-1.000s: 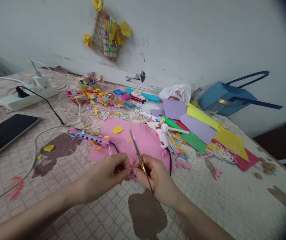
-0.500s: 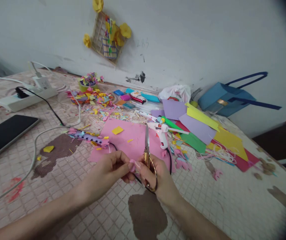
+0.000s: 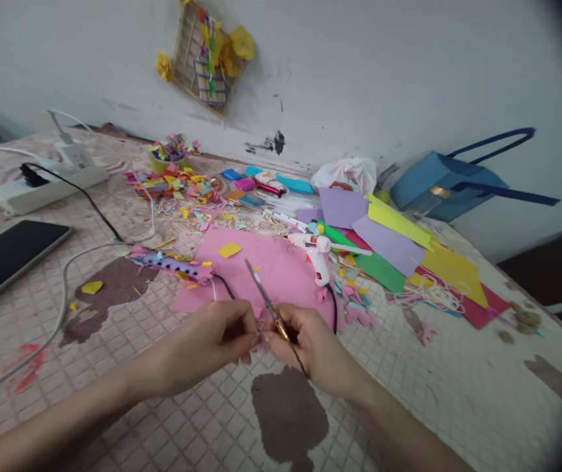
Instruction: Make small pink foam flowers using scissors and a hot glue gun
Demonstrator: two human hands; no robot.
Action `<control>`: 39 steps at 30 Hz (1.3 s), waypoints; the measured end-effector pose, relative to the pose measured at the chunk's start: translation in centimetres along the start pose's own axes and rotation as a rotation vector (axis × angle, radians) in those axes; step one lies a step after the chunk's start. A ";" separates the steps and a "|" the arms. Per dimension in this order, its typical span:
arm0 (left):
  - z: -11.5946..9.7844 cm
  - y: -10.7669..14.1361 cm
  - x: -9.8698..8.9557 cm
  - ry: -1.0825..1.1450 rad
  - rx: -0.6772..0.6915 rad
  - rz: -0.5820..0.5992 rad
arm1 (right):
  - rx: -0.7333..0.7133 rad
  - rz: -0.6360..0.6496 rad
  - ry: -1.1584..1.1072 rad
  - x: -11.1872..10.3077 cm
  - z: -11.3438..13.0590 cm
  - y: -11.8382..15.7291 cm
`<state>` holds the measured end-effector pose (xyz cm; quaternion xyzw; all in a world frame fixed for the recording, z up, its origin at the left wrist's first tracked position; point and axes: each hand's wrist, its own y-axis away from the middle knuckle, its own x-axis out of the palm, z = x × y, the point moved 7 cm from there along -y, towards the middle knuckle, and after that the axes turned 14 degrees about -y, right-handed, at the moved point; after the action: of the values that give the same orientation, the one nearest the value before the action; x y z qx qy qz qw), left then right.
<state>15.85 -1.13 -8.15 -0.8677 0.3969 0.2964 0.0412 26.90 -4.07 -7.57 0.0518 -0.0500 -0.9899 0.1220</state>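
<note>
Thumb and fingers of my left hand (image 3: 224,337) pinch a small pink piece (image 3: 262,343), mostly hidden by the fingertips. My right hand (image 3: 313,344) is closed around a pair of gold-handled scissors (image 3: 270,307), blades pointing up and to the left, while its thumb and fingertip meet the same pink piece. Just beyond both hands lies a pink sheet (image 3: 281,269) with a yellow scrap (image 3: 229,249) on it. A white hot glue gun (image 3: 316,259) rests on the sheet's right side. Left of the sheet is a purple dotted strip (image 3: 173,264) with pink bits on it.
A phone (image 3: 13,259) and a power strip (image 3: 45,190) with cables occupy the left. Paper scraps (image 3: 173,183) pile up at the back. Coloured sheets (image 3: 389,246), white string (image 3: 428,294) and a blue bag (image 3: 448,187) are on the right.
The scissors have tipped from upright to leaning left, and my right hand has turned with them. Both hands stay together at the pink piece, now more covered. The view has shifted slightly.
</note>
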 end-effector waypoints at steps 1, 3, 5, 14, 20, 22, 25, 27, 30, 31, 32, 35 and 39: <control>0.0 -0.1 -0.3 0.037 0.001 -0.066 | -0.022 -0.053 -0.032 -0.2 0.1 -0.1; -0.1 -0.2 -0.7 0.159 -0.003 -0.187 | -0.049 -0.163 -0.115 -0.6 0.1 -0.2; -0.1 -0.4 -0.2 0.344 -0.026 -0.199 | -0.054 -0.256 -0.188 -0.7 -0.2 -0.1; 0.8 0.0 1.8 0.719 -0.117 -0.277 | -0.086 -0.377 -0.234 0.0 -0.5 0.4; 0.8 -0.1 0.8 0.588 -0.125 -0.190 | 0.016 -0.214 -0.231 -0.5 -0.4 -0.1; 0.5 -0.1 0.6 0.519 -0.125 -0.128 | 0.057 -0.146 -0.222 -0.7 -0.3 -0.1; 0.1 -0.1 0.6 0.441 -0.101 -0.059 | 0.095 -0.068 -0.196 -0.9 -0.1 -0.2; 0.1 -0.1 0.6 0.377 -0.085 -0.043 | 0.104 -0.027 -0.181 -0.8 -0.1 -0.2; 0.1 -0.3 0.6 0.327 -0.062 -0.050 | 0.104 -0.005 -0.170 -0.5 -0.2 -0.1; 0.2 -0.3 0.5 0.339 -0.056 -0.062 | 0.096 -0.017 -0.171 -0.4 -0.2 -0.1; 0.3 -0.4 0.5 0.365 -0.054 -0.077 | 0.083 -0.037 -0.172 -0.4 -0.2 -0.1; 0.5 -0.5 0.7 0.486 -0.079 -0.102 | 0.034 -0.124 -0.171 -0.6 -0.2 -0.1; 0.7 -0.4 1.0 0.601 -0.142 -0.138 | 0.021 -0.177 -0.195 -0.4 -0.6 -0.3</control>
<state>16.31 -1.27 -9.37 -0.9420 0.3100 0.0502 -0.1186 27.33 -3.76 -8.12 -0.0391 -0.0670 -0.9966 0.0281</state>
